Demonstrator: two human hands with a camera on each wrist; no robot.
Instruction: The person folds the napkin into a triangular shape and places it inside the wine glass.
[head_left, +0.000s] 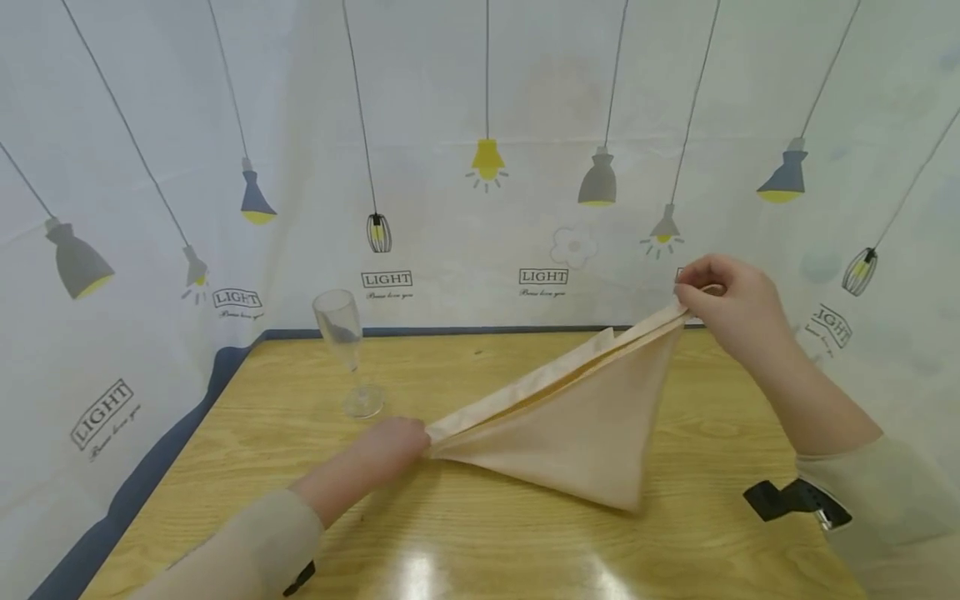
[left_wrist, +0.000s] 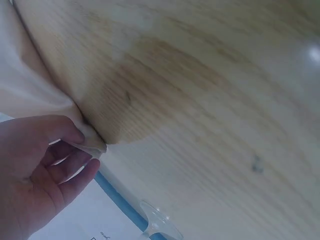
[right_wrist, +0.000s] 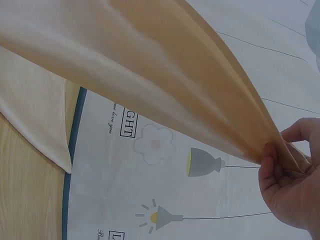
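Observation:
A cream cloth napkin [head_left: 577, 442] hangs folded between both hands, its long upper edge slanting up to the right. At the lower left, my left hand [head_left: 393, 450] pinches one corner between thumb and fingers; the left wrist view shows that cloth corner [left_wrist: 92, 142] close over the wood. Higher up at the right, my right hand [head_left: 731, 296] pinches the other end, lifted above the table. In the right wrist view the cloth [right_wrist: 165, 75] stretches from the fingertips, with a loose corner dangling apart. Its lowest corner in the head view hangs toward the near side.
An upright clear champagne flute [head_left: 363, 400] stands on the wooden table [head_left: 247, 467], beyond and slightly left of my left hand. A white curtain [head_left: 465, 75] printed with lamps surrounds the table's back and sides.

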